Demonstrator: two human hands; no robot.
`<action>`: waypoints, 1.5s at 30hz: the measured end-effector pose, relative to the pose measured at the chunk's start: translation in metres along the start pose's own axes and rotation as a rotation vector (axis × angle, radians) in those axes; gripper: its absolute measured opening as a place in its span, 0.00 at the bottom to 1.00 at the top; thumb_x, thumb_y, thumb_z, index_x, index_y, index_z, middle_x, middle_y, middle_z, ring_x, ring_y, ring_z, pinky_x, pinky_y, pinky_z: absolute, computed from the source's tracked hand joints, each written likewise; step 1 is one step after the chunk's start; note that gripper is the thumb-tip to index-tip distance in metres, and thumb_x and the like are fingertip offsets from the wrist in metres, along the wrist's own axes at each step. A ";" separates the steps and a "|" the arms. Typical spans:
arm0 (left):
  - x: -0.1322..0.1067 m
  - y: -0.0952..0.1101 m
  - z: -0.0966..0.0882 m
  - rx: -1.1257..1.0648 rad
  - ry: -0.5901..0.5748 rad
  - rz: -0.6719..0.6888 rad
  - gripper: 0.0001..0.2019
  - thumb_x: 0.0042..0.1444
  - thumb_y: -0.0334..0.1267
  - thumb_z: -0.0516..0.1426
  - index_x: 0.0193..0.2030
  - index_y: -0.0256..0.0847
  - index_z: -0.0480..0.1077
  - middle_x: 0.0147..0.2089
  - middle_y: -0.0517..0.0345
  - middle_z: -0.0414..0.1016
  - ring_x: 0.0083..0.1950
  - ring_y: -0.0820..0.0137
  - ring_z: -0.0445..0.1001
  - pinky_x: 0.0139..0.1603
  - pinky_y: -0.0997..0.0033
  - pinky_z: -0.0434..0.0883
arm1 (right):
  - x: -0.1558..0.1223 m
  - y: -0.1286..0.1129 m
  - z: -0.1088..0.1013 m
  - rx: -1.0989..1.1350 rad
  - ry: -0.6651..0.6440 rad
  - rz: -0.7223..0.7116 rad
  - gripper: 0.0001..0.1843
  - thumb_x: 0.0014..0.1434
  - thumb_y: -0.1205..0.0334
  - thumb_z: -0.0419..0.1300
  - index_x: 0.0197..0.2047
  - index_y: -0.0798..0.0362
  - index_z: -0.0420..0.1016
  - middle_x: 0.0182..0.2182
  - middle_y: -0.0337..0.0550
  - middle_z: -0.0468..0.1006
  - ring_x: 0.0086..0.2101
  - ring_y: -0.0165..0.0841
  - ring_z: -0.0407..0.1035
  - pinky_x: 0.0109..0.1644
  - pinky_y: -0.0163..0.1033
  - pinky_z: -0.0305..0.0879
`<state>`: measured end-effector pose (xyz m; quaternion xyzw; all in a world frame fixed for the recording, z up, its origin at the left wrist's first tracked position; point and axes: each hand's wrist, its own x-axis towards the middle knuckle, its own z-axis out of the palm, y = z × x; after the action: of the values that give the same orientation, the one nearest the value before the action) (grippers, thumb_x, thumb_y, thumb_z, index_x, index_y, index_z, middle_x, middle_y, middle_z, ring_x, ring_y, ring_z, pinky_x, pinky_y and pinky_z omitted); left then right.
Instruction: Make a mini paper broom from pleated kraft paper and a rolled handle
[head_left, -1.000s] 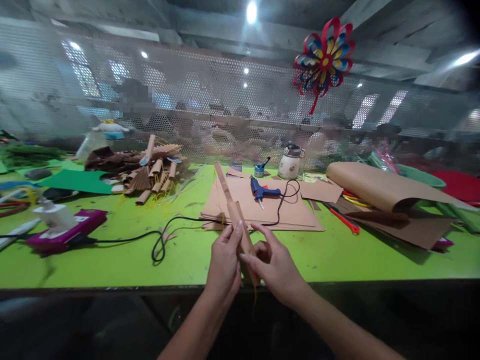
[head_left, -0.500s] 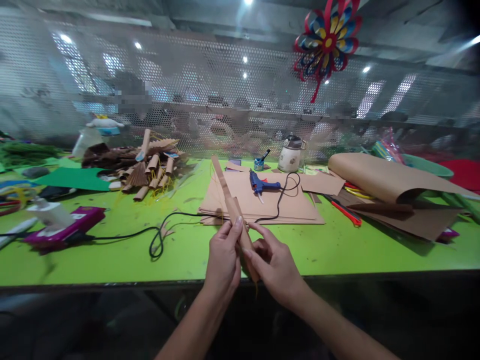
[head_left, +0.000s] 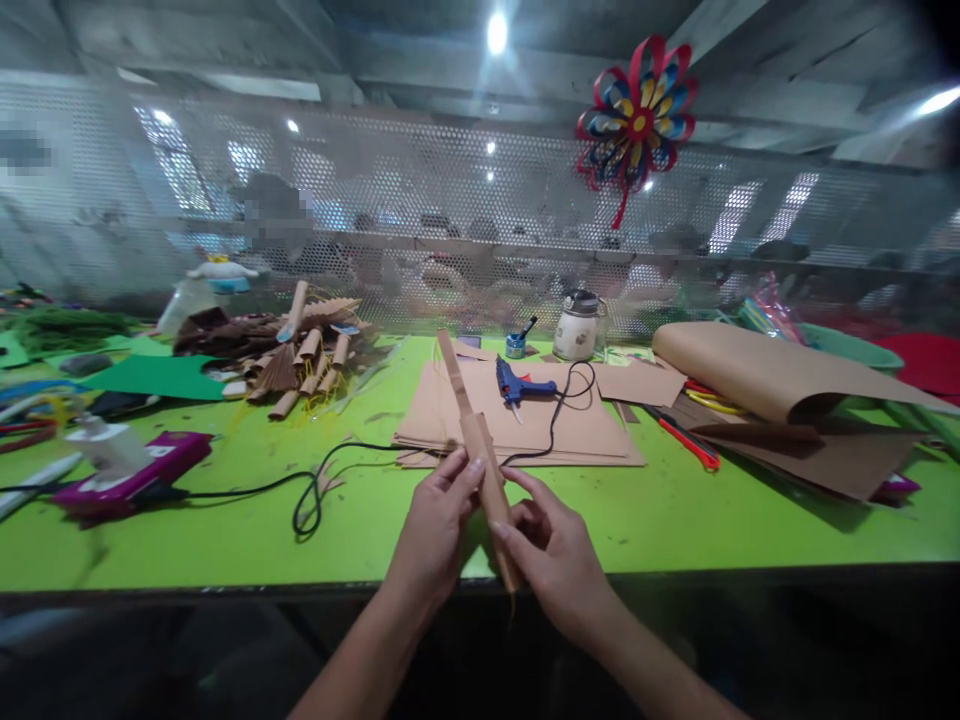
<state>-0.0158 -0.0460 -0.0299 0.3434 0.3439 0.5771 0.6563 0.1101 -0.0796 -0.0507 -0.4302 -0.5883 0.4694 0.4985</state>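
- While our left hand [head_left: 435, 520] pinches the paper [head_left: 489, 480] mid-length above the worktop [head_left: 247, 545], our right hand [head_left: 559, 555] grips it towards 5 o'clock.
- We should press lightly, lest it crease.
- We'd keep its 12 o'clock end clear of the glue gun [head_left: 517, 386] at 1 o'clock.

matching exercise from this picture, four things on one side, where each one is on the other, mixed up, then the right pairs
1. long, narrow brown paper piece
2. blue plastic glue gun
3. purple power strip
4. red, blue and yellow paper flower

A. lying on stacked brown sheets
B. high above the green table
C. held in the left hand and right hand
D. at left, bearing a white plug

Pairs: 1-C, 2-A, 3-D, 4-B
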 end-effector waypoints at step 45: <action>0.059 0.051 -0.008 0.235 -0.049 -0.059 0.09 0.45 0.32 0.65 0.34 0.33 0.74 0.34 0.48 0.78 0.35 0.61 0.80 0.32 0.69 0.76 | 0.111 -0.033 -0.105 -0.971 0.100 -0.335 0.13 0.64 0.61 0.53 0.40 0.57 0.77 0.35 0.48 0.80 0.34 0.35 0.72 0.40 0.40 0.69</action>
<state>-0.0431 0.0180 0.0060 0.4218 0.4029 0.5045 0.6366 0.1979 0.0349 0.0082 -0.5338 -0.7748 0.0347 0.3369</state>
